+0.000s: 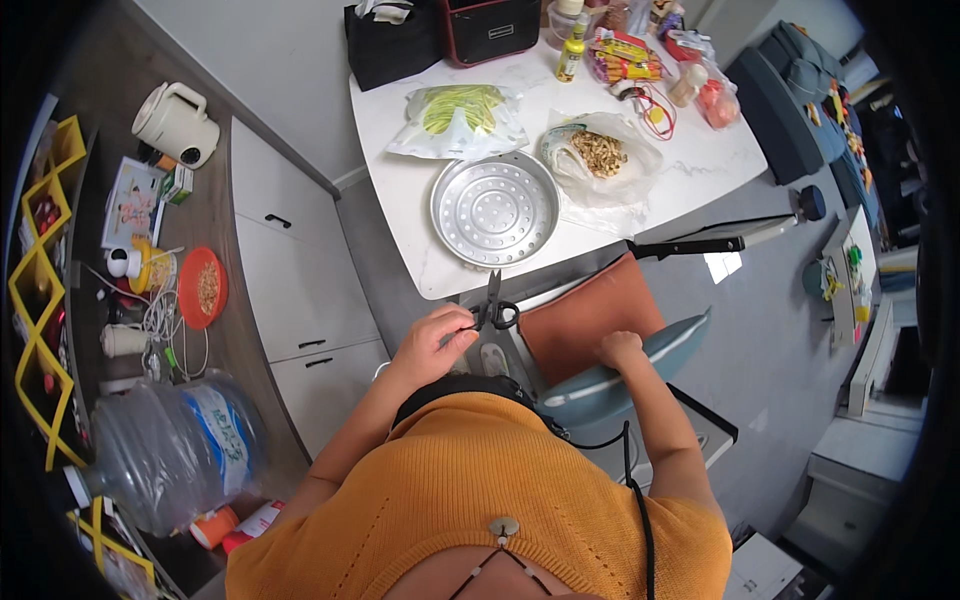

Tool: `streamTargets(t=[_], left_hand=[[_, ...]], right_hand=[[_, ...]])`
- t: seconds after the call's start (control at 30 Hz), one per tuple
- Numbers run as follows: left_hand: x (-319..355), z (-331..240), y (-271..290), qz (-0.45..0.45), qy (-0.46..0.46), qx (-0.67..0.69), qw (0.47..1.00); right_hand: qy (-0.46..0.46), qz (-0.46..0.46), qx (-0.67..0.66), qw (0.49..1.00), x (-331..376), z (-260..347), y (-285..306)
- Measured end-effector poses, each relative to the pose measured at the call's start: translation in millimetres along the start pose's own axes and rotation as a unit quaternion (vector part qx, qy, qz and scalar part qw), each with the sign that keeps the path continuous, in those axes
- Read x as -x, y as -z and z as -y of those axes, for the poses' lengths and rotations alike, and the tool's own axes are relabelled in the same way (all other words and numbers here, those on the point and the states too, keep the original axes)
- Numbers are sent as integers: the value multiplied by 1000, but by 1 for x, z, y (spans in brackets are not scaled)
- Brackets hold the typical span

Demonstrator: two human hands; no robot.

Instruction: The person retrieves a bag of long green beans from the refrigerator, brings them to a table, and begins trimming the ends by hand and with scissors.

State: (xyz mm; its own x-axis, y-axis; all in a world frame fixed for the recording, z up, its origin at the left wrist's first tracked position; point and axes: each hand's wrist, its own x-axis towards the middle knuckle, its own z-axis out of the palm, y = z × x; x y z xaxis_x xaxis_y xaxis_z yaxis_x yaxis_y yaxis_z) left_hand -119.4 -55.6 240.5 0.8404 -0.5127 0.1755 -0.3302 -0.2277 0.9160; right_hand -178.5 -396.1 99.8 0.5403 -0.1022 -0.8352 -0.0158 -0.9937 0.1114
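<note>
My left hand (436, 343) is closed on black-handled scissors (494, 304), whose blades point up toward the table edge. My right hand (621, 349) is closed over the edge of a chair's blue-grey backrest (600, 388); its fingers are partly hidden. The chair's brown-orange seat (590, 318) lies just beyond that hand. Past the scissors, a round silver steamer tray (478, 214) with holes rests at the near edge of the white table (420, 262). Behind it lies a clear bag of green vegetables (460, 110). An opened plastic bag of brown dried pieces (600, 155) sits to its right.
A yellow bottle (571, 58), snack packs (627, 58) and dark bags (492, 30) stand at the table's back. Left, a wooden counter carries a white kettle (176, 125), a red-orange plate (203, 288) and a large water bottle (175, 450). A dark sofa (790, 100) stands far right.
</note>
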Motion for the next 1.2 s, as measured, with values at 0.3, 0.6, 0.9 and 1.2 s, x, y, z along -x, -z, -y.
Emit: streamTargets(t=[0.3,0.6,0.9,1.2], left_hand=[[14,6,43,3,-27,15,1000],[6,21,56,-13,-71,30,997],[-30,22,57,-17,-64,32,997],[-95,32,48,-107,-42,67,991]], right_hand=[[-114,-5,53,992,53,-24,-55],[-211,202,80,953,76,-39,-110],[-151,184,73,969,71,-43,-94],[7,199,68,978,-25,-85,-73]])
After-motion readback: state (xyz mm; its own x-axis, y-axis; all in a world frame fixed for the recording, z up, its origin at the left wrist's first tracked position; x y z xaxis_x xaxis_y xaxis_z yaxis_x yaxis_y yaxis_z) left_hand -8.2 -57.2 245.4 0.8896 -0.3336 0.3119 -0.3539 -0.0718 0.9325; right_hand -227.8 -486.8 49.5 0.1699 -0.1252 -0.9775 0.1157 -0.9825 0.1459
